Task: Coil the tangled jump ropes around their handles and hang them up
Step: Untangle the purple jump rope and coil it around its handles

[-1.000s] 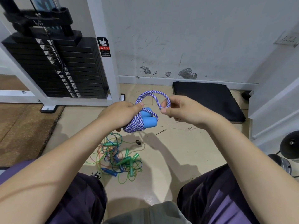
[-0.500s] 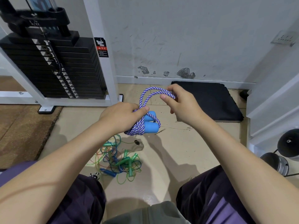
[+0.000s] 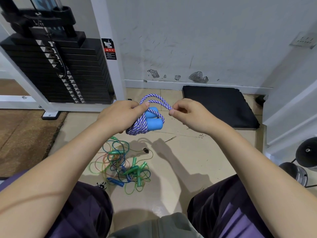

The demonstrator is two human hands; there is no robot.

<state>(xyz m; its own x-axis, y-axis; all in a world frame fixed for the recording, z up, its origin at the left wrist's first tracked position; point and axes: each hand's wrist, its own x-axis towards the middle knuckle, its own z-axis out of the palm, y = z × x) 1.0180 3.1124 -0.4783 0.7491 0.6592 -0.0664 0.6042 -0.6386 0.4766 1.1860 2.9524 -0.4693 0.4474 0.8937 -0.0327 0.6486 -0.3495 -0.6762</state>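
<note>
The braided purple-and-white jump rope (image 3: 137,125) is held in the air above the floor (image 3: 180,152), in front of the weight stack (image 3: 56,69). Its coils are wound around two blue foam handles (image 3: 153,120), which lie side by side with their rounded ends toward the right. The left hand (image 3: 122,115) is closed around the coiled bundle, with the thumb pressed on the rope at the top of the handles. The right hand (image 3: 190,115) is held just right of the bundle, and a free loop (image 3: 157,101) of the same rope is pinched between its thumb and forefinger; the other fingers are curled in. The loop arches up from under the left thumb and across to the right hand's pinch, two strands running side by side. A tangle of thin jump ropes (image 3: 120,164) in green, blue and orange, with green and blue handles among them, is seen on the floor below the bundle, between the person's knees; how many ropes it holds cannot be told. A black mat (image 3: 221,107) lies on the floor right of the weight stack, against the wall (image 3: 197,40). Right of the mat, dark round weights (image 3: 307,157) are partly visible at the frame's edge.
</note>
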